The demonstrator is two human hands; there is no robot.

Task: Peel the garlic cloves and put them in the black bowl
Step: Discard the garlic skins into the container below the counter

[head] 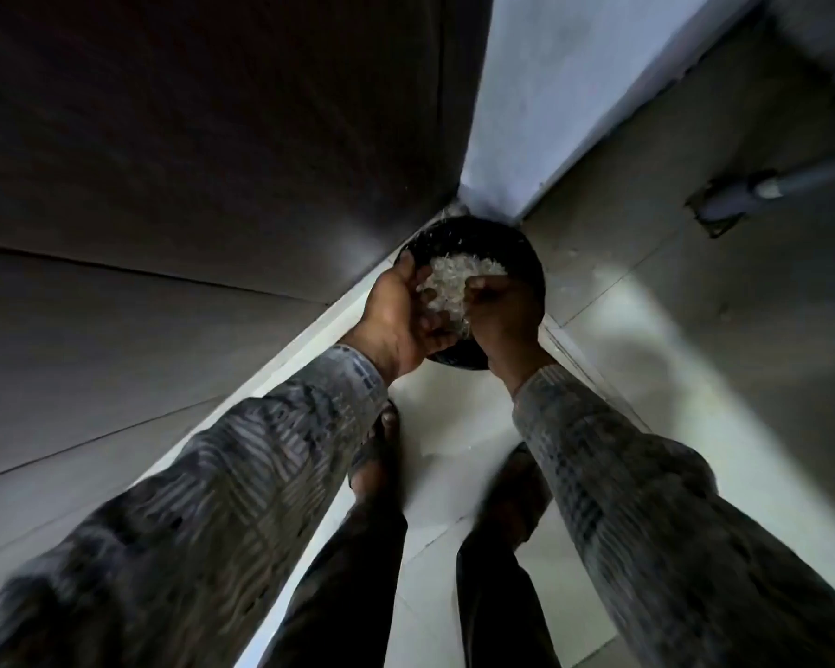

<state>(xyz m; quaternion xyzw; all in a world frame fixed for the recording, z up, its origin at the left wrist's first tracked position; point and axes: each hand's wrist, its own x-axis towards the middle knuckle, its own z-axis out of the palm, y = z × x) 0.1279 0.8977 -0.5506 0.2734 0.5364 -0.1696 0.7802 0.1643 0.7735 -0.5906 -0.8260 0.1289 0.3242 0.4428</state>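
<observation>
Round black bowl (526, 262) sat low in the corner, btwn dark wall panel (213, 137) & pale tiled floor (647, 339); resting or held, couldn't tell. Whitish flaky heap (459, 274) lay over its middle, too blurred to tell skins vs cloves. Left hand (396, 315) was cupped, fingers curled round the heap's near side. Right hand (502, 320) showed its back, fingertips bent onto the heap; grip unclear.

floor tiles (613, 359): glossy | sleeves (280, 450): patterned cloth | wall (165, 137): matt
</observation>
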